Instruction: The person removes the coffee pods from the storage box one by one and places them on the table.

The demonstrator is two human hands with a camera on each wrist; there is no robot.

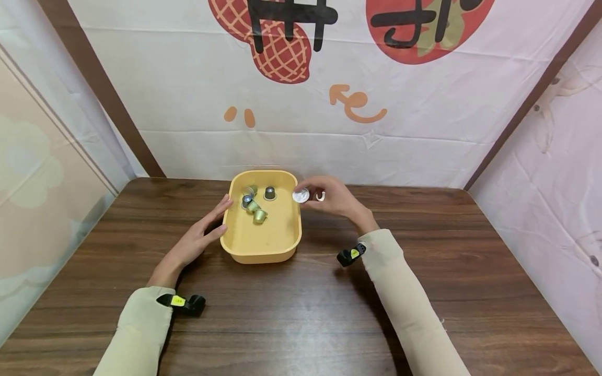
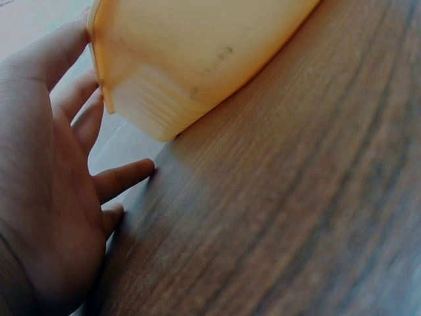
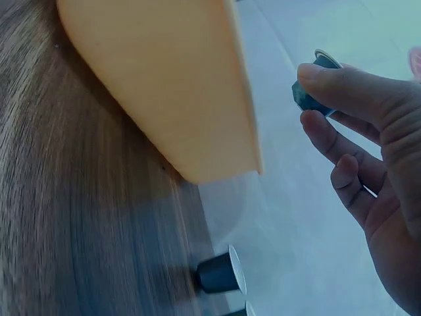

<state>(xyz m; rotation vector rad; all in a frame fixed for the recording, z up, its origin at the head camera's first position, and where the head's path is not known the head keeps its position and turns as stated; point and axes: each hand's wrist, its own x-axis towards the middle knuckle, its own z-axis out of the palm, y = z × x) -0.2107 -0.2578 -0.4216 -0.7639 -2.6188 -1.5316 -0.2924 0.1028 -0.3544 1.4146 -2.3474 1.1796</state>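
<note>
My right hand is at the right side of a yellow plastic bin. Between thumb and fingers it pinches a coffee capsule, dark teal in the right wrist view. The capsule's silver lid faces the head camera, level with the bin's right rim. Across from it, my left hand rests its extended fingers on the left rim; the left wrist view has the fingertips at the bin's edge. Inside the bin lie several coffee capsules, among them a dark upright one and a light green one.
In the right wrist view a black coffee capsule sits on the wooden table beside the bin, with part of another at the frame's bottom edge. A printed white cloth hangs behind the table.
</note>
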